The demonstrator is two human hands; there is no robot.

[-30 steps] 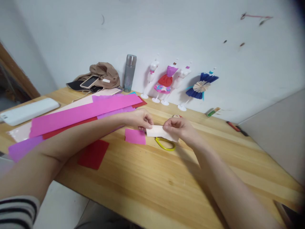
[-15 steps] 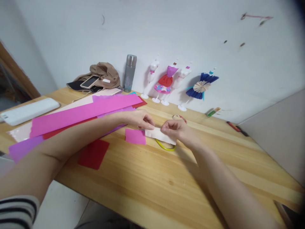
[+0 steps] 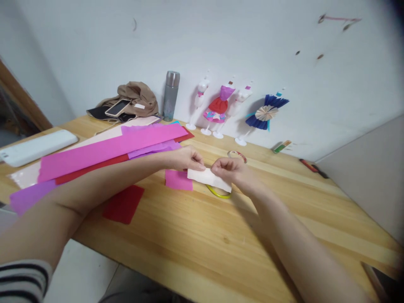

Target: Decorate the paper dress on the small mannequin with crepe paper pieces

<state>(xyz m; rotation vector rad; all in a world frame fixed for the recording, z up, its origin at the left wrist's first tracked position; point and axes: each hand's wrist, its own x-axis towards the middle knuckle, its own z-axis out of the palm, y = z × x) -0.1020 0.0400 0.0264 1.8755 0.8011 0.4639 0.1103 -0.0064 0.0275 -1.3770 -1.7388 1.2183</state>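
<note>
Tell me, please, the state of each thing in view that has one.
Pale strip, held along its upper edge.
Left hand, pinching strip.
Right hand, pinching strip.
Yellow loop, partly covered by strip.
Pink rectangle, lying flat.
Red piece, lying flat.
Flask, upright, lid on.
Phone, screen up, dark.
Blue-dressed form, standing.

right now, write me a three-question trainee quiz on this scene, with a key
1. True or false: only the right hand grips the pale strip.
2. What colour is the loop partly hidden behind the pale strip? a) blue b) yellow c) red
3. How many small mannequins are in view?

Key:
1. False; the left hand grips it too.
2. b
3. Four
</note>
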